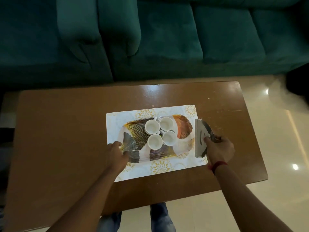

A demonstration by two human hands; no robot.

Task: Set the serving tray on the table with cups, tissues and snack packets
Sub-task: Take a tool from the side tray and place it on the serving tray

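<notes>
the tray with a leaf pattern lies on a white mat in the middle of the brown bench. four white cups stand close together on it. the left hand has its fingers closed on the tray's left edge. the right hand grips a grey napkin holder standing at the tray's right end. a green sofa is behind the bench.

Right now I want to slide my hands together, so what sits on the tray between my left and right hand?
In the head view, four white cups cluster on the tray between the left hand and right hand.
</notes>
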